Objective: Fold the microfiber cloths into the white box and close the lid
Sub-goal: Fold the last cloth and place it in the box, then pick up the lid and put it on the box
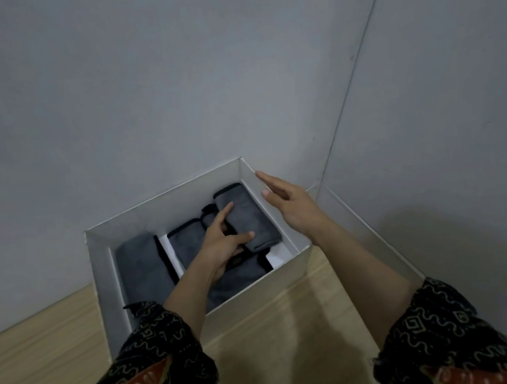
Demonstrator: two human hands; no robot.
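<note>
The white box (pixel 151 303) is the landmark; it sits lidless on the wooden desk (pixel 42 351), its far side close to the grey wall (pixel 167 74). No lid is identifiable; a pale panel just right of the box may be one, but this cannot be confirmed.

Inside the box, grey microfiber cloths lie folded side by side. One folded cloth (pixel 141 266) occupies the left end, a second cloth (pixel 185 241) lies near the centre, and a third cloth (pixel 248 221) lies at the right end, against the right wall.

The left hand (pixel 223 246) reaches down into the box, thumb and fingers closed on the third cloth, probably to seat it snugly in the row.

The right hand (pixel 288 200) hovers above the right wall of the box, fingers spread and holding nothing, probably ready to steady the box.

Patterned sleeves (pixel 158 363) cover both forearms, nearer than the box.
</note>
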